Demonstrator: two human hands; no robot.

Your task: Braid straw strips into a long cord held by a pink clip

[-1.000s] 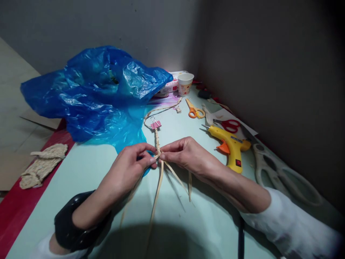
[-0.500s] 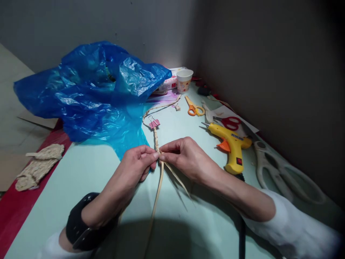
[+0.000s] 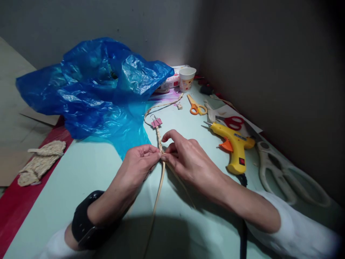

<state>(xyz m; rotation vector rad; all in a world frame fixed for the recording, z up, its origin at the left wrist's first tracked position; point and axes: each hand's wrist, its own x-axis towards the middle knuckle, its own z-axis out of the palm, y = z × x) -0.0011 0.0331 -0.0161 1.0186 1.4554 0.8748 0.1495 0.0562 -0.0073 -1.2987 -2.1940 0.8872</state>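
Observation:
A thin straw-coloured braid runs down the table from a pink binder clip. My left hand pinches the braid's lower end between thumb and fingertips. From the other side, my right hand grips strands at the same spot, its thumb touching the left thumb and its index finger lifted and curled. One loose strand hangs from the pinch toward me; others trail under my right hand. Beyond the clip the finished braid curves away to the back. My fingertips hide the crossing point.
Left lies a crumpled blue plastic bag, with a woven straw piece on the red edge. On the right are a yellow glue gun, large scissors, red-handled scissors and orange scissors. A paper cup stands behind.
My right index finger has lifted off the braid and curled upward, while its thumb stays at the pinch. My left hand keeps its hold. The whole view has shifted slightly.

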